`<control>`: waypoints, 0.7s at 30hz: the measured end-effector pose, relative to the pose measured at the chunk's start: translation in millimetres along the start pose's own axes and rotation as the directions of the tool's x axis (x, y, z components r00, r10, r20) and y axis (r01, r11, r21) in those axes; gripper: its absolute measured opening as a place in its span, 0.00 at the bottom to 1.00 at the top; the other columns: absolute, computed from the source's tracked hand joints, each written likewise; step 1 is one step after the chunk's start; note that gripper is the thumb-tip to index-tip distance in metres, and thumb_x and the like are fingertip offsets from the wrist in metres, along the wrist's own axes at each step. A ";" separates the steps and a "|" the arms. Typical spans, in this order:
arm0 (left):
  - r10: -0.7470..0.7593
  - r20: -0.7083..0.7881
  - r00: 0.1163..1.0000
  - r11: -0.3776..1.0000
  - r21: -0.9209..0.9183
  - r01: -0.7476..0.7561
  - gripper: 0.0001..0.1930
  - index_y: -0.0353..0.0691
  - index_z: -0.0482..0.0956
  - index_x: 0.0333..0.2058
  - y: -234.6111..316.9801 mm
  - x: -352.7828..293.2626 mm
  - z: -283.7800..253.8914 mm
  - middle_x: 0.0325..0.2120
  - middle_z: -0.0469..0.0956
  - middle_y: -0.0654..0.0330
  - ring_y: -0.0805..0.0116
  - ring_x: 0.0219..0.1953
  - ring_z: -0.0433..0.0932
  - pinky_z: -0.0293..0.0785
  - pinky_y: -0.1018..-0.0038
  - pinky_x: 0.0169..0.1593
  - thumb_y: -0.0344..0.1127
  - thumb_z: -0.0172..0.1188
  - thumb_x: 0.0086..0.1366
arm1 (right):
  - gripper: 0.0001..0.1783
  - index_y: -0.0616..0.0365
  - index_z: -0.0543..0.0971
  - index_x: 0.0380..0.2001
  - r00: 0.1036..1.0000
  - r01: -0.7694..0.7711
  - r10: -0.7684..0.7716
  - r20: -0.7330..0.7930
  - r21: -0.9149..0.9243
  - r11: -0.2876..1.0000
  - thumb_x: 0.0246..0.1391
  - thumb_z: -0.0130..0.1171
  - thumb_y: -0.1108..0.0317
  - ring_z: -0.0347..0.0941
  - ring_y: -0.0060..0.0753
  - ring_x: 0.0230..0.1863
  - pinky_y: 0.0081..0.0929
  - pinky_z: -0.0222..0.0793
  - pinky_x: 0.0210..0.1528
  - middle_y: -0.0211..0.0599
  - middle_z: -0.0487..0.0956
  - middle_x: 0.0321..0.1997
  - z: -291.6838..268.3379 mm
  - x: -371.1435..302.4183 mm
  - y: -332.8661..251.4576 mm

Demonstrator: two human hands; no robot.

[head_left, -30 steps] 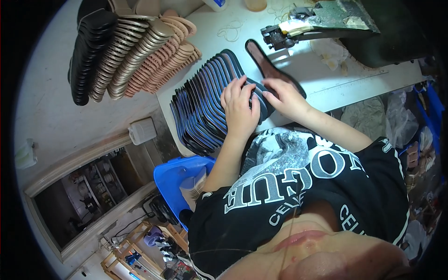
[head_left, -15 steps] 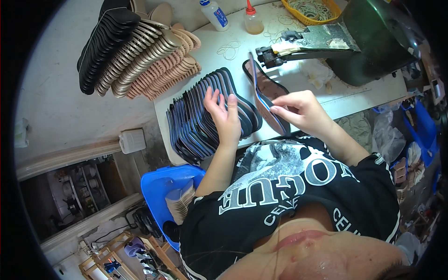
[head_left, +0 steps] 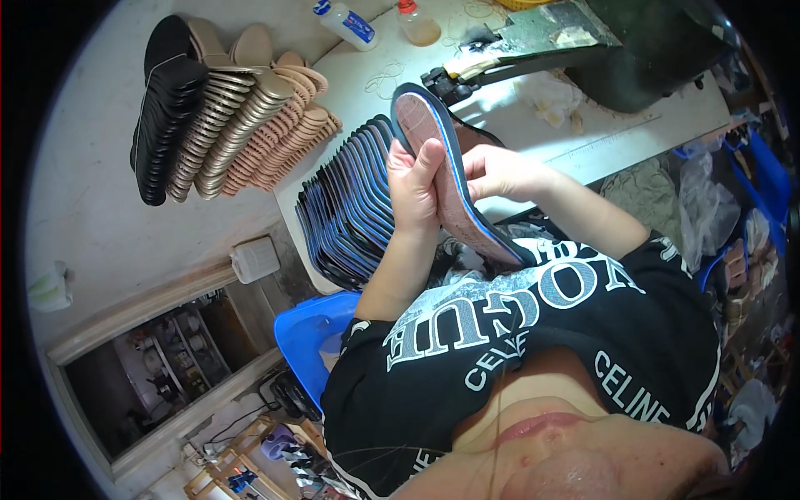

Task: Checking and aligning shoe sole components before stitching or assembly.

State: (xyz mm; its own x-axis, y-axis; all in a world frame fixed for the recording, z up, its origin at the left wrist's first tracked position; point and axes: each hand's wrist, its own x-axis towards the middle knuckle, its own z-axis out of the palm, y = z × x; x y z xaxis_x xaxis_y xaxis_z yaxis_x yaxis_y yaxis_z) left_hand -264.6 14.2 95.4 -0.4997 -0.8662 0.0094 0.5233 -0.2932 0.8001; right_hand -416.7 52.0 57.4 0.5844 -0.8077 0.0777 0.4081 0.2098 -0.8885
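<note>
A: From the head view, holding what, and where?

B: Holding one shoe sole, pink face toward the camera, tilted over the near edge of the tabletop, close to the black shirt. Clamped by the left hand, with thumb across the pink face. Met at the opposite edge by the right hand, with grip too hidden to judge.

A: At which step?

B: Probably checking over a single piece, apart from the row of soles.

A: And calling for what next?

B: Likely needs steady support at both edges, clear of the machine arm nearby.
</note>
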 end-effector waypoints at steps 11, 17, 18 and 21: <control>0.218 -0.058 0.974 0.964 0.171 -0.205 0.16 0.38 0.75 0.38 10.3 -1.2 19.3 0.32 0.79 0.64 0.78 0.31 0.76 0.72 0.82 0.38 0.37 0.69 0.54 | 0.21 0.64 0.80 0.37 0.996 -0.087 0.087 0.013 0.059 0.994 0.50 0.64 0.54 0.76 0.19 0.31 0.15 0.75 0.34 0.32 0.80 0.31 -1.9 -3.5 -14.9; 0.346 -0.039 0.937 0.915 0.236 -0.328 0.17 0.37 0.75 0.37 10.2 -4.8 25.8 0.33 0.80 0.62 0.77 0.34 0.77 0.73 0.80 0.41 0.31 0.72 0.50 | 0.16 0.65 0.80 0.28 0.989 -0.140 0.144 0.041 -0.087 0.986 0.52 0.61 0.60 0.73 0.18 0.26 0.19 0.74 0.30 0.29 0.77 0.24 8.6 -11.6 -57.3; 0.398 -0.052 0.916 0.847 0.404 -0.345 0.16 0.36 0.75 0.38 9.8 -3.2 26.6 0.34 0.79 0.63 0.77 0.35 0.76 0.72 0.80 0.42 0.31 0.70 0.52 | 0.16 0.66 0.78 0.25 0.996 -0.085 0.088 0.006 -0.213 0.973 0.52 0.61 0.60 0.70 0.18 0.24 0.19 0.70 0.28 0.29 0.75 0.21 3.4 -11.5 -57.2; 0.453 -0.092 0.887 0.723 0.620 -0.304 0.20 0.35 0.73 0.42 1.1 -1.7 24.9 0.35 0.77 0.64 0.77 0.37 0.75 0.70 0.80 0.44 0.28 0.70 0.51 | 0.19 0.67 0.73 0.20 0.979 -0.114 -0.010 -0.203 -0.591 0.799 0.51 0.59 0.59 0.62 0.19 0.19 0.23 0.61 0.25 0.32 0.69 0.15 4.5 -11.4 -56.3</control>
State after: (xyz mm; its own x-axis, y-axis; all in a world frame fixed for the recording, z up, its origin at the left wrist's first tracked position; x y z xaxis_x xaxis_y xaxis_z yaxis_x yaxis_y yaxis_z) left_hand -280.3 25.5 111.2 -0.1425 -0.9383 0.3151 0.1026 0.3026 0.9476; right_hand -443.2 51.9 108.6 0.4256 -0.9049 -0.0068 -0.1551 -0.0655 -0.9857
